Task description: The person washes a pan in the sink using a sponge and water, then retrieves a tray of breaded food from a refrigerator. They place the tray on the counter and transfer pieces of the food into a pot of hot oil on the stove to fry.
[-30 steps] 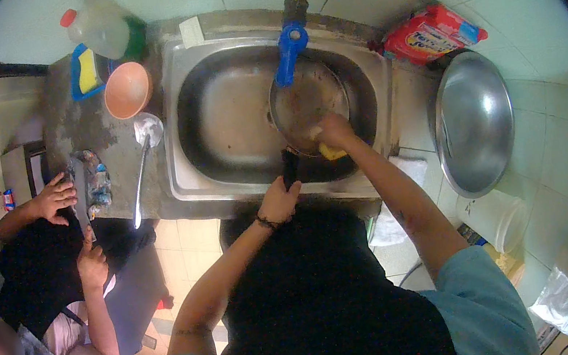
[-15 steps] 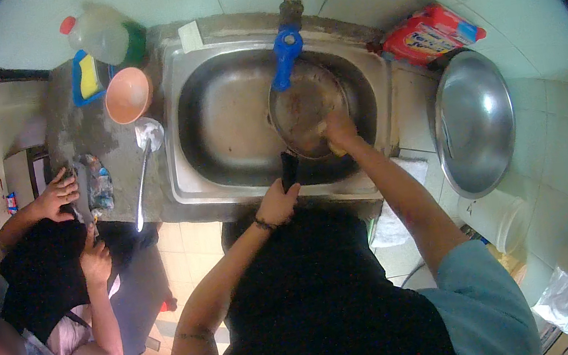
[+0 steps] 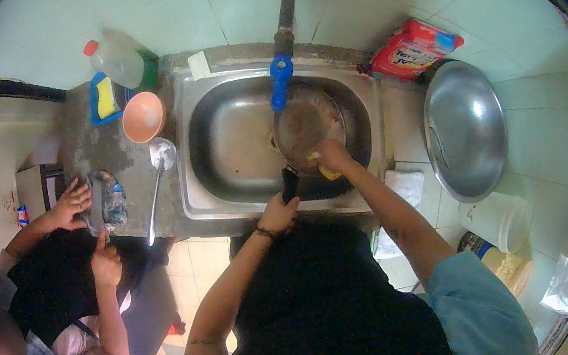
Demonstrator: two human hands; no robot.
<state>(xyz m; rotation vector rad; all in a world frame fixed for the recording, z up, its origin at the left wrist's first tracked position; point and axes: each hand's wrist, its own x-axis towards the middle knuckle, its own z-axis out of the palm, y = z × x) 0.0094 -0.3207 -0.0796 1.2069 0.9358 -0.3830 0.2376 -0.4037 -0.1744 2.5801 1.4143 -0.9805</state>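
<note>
This was a kitchen, shown by the steel sink (image 3: 229, 152) around the right hand's fingers (image 3: 324, 149), the frying pan (image 3: 301, 127) just beneath them and the blue tap (image 3: 281, 79) beyond. Left of the fingers were an orange bowl (image 3: 143, 118) and a long-handled spoon (image 3: 157, 193); to their right leaned a steel basin (image 3: 465, 139).

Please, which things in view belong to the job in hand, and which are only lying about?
In the job:
- pan, black handle in left hand
- yellow sponge, under right hand
- sink

Lying about:
- orange bowl
- ladle
- metal basin
- red packet
</note>
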